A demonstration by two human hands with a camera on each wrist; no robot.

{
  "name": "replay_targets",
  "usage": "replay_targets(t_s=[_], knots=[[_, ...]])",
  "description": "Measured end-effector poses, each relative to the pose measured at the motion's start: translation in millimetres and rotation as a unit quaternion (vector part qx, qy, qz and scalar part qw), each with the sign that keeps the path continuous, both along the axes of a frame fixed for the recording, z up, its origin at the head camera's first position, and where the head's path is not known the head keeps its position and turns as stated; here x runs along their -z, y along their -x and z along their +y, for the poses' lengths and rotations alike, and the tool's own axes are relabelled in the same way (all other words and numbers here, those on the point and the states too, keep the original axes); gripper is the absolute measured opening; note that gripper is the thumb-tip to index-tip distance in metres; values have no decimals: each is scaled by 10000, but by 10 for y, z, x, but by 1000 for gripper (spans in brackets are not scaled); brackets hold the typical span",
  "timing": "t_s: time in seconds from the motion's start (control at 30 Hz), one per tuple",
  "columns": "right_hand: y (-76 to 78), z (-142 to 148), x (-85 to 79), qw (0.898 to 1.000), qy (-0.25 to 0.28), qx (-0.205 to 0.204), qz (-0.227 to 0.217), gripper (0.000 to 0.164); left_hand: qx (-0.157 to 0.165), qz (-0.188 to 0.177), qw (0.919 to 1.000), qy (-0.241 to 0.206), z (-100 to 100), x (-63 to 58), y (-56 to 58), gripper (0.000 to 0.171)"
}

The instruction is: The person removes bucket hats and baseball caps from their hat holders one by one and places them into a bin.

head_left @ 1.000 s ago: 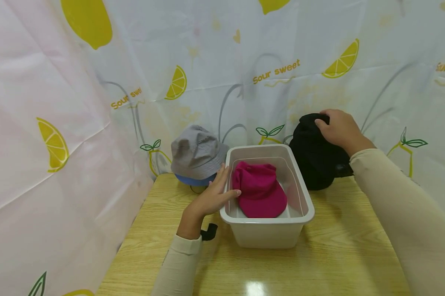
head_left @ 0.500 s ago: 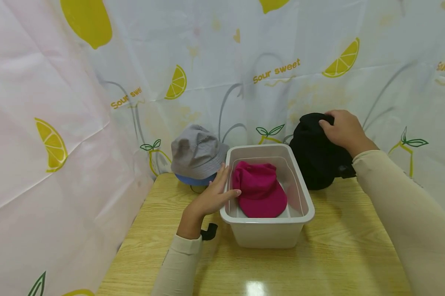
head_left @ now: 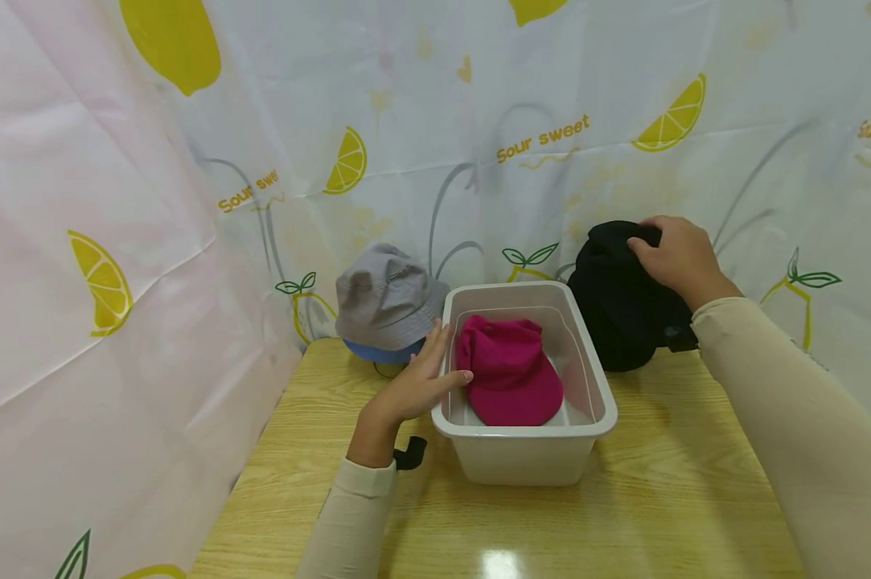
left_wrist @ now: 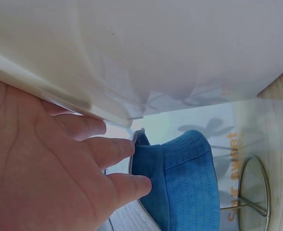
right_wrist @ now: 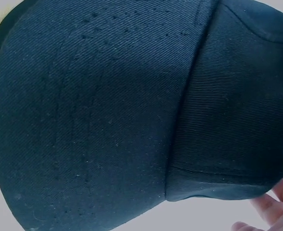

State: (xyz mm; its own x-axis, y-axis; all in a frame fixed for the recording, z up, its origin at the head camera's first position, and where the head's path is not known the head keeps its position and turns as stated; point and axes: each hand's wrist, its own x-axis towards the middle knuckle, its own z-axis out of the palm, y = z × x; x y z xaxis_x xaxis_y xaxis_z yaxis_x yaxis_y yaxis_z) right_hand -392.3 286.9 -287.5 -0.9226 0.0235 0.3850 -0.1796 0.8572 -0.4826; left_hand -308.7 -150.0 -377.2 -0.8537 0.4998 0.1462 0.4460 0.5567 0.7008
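In the head view my left hand (head_left: 413,390) lies along the left rim of a pale grey plastic bin (head_left: 522,458), fingers outside and thumb over the inside. A magenta cap (head_left: 511,378) sits in the bin, brim toward me. In the left wrist view my palm is at the rim, with fingers (left_wrist: 127,185) nearly straight. My right hand (head_left: 677,253) rests at the top of a black cap (head_left: 612,297) right of the bin. In the right wrist view that cap (right_wrist: 93,115) fills most of the picture. Fingertips (right_wrist: 271,209) are at its crown's edge, with the thumb apart.
Left of the bin, a grey bucket hat (head_left: 388,293) sits over a blue hat (head_left: 380,352). A wire stand (left_wrist: 254,207) shows below the blue hat in the left wrist view. Lemon-print sheets rise behind and to the left of the wooden table (head_left: 312,498).
My right hand has shifted slightly right along the top of the black cap, which stays in place. The left hand, bin and magenta cap have not moved.
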Motion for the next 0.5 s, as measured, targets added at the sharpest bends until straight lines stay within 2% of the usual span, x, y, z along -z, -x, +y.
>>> replay_targets(t_s=[0.2, 0.5], knots=[[-28, -18, 3, 9999, 90, 98, 4, 62, 13, -55, 10000, -27, 3, -3, 1, 90], [-27, -14, 32, 9997, 159, 149, 121, 59, -34, -60, 10000, 26, -1, 7, 8, 94]])
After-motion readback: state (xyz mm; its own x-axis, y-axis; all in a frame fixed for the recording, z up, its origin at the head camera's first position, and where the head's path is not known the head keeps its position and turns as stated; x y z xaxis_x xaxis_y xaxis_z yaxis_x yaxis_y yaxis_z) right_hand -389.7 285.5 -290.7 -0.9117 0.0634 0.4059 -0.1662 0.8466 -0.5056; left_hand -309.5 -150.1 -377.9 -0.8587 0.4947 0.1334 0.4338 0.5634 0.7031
